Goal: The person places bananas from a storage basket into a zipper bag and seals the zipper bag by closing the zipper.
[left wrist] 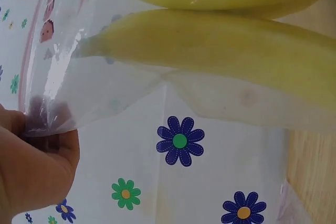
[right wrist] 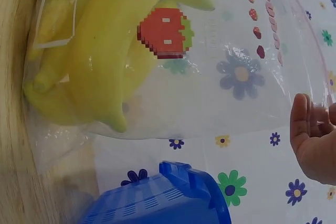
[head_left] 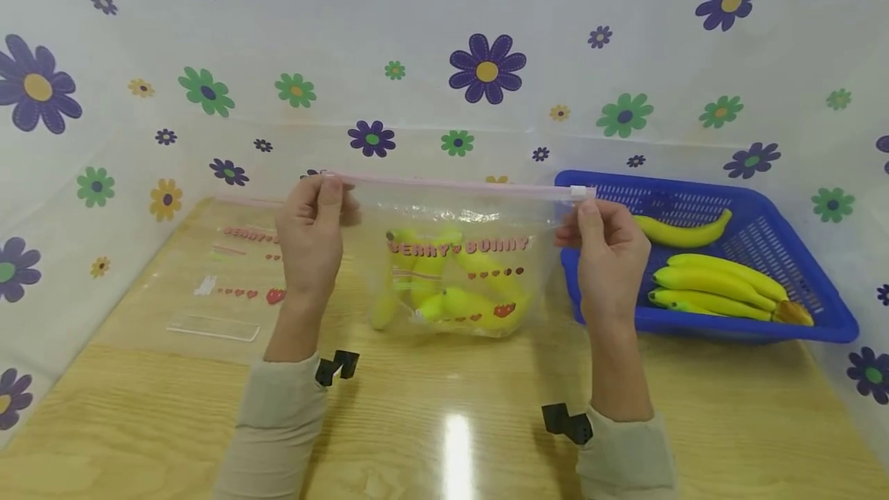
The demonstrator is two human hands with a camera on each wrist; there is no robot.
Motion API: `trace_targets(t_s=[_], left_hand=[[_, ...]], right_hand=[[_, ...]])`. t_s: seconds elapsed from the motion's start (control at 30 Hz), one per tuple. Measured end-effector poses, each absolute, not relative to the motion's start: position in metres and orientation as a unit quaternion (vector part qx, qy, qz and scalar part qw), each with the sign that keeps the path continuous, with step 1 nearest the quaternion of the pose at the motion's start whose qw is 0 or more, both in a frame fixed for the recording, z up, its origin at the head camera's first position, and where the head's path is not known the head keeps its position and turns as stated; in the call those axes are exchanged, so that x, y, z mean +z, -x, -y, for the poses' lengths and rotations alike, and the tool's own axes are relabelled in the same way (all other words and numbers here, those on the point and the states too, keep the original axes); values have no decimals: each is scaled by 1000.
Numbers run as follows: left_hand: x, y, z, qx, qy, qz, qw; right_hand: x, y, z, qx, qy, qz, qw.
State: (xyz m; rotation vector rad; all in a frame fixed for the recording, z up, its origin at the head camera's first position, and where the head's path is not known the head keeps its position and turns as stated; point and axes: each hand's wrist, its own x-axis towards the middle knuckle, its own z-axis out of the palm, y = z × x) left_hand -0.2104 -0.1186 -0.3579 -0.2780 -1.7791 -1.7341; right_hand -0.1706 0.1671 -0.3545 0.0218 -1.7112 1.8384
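Observation:
A clear zip bag (head_left: 444, 211) with "Berry Bunny" lettering and a pink slider strip hangs upright between both hands. Several bananas (head_left: 479, 307) lie inside, seen through the plastic; the left wrist view shows one banana (left wrist: 210, 45) close up. My left hand (head_left: 312, 230) pinches the bag's top left corner between thumb and fingers. At the top right corner, beside the white slider (head_left: 579, 191), my right hand (head_left: 607, 253) pinches the other end of the strip. The bag's lower edge hangs close over the table.
To the right stands a blue basket (head_left: 722, 329) holding a single banana (head_left: 684, 231) and a bunch of bananas (head_left: 722, 288). Another clear bag (head_left: 180, 292) with the same print lies flat on the wooden table (head_left: 389, 430) at the left. A flowered curtain (head_left: 417, 29) closes off the back.

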Motion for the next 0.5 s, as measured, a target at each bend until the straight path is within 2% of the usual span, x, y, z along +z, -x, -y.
trace_targets(t_s=[0.13,0.33,0.5], left_hand=[[-355,212,120,-683,125,653,303],[-355,219,118,-672,117,650,335],[-357,218,116,-657,114,662,342]], right_hand=[[-351,171,-167,691,-24,645,325],[-348,173,-159,684,-27,607,404],[-351,171,-160,701,-5,598,388]])
